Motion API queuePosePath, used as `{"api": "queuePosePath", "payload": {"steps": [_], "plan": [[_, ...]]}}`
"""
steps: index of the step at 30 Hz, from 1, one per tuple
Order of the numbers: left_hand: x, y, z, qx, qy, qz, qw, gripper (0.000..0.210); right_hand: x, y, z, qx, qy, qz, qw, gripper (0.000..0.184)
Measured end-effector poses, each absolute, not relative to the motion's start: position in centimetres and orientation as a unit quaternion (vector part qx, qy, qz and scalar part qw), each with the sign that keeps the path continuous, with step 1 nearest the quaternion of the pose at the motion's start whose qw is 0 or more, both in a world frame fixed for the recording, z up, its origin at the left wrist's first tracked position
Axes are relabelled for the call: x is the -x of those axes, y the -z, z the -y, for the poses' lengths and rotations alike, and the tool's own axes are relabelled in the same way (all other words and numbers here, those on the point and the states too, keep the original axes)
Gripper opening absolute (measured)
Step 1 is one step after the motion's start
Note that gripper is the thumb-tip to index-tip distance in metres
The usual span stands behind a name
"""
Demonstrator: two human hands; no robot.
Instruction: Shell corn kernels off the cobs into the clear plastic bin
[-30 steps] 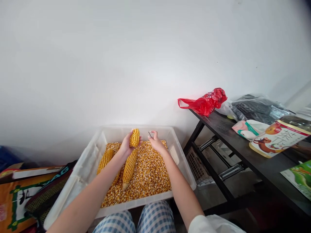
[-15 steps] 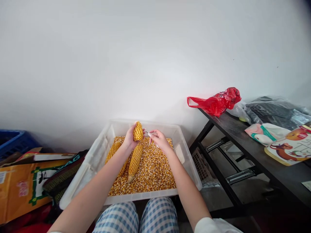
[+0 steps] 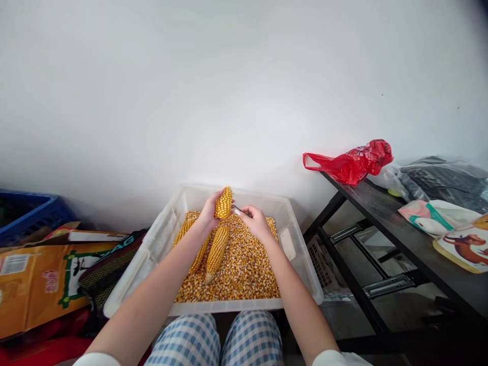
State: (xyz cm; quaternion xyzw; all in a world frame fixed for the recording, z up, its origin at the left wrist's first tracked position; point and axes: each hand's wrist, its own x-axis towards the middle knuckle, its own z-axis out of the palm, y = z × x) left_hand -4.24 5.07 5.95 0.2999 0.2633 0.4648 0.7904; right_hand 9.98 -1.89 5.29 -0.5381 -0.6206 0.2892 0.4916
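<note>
Left hand [image 3: 211, 211]: fingers wrapped round cob [image 3: 224, 203], over far part of bin [image 3: 302, 251] | right hand [image 3: 256, 222]: fingers pinching thin tool [image 3: 237, 207] beside cob | step: seemingly tool to cob | next move: calls for steady cob, controlled tip

The black mesh bag [image 3: 109, 269] shows "AG" (the orange box [image 3: 34, 292] carries a barcode [image 3: 15, 264] and illegible pink print [image 3: 51, 281]).

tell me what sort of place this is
Probably an indoor storage corner, perhaps in a home: a plastic bin of corn kernels sits between an orange cardboard box and a cluttered black table.
</note>
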Motion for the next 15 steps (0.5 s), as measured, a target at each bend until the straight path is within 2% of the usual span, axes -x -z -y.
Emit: {"api": "queuePosePath", "payload": {"steps": [8,15], "plan": [[4.4,-5.7,-5.3,-0.27,-0.465,-0.235,0.81,0.034,-10.2,-6.0,2.5,0.543,-0.238,0.684,0.425,0.043],[4.5,-5.8,-5.3,-0.264,-0.482,-0.244,0.799,0.035,-9.8,-6.3,2.9,0.538,-0.226,0.701,0.409,0.04]]}}
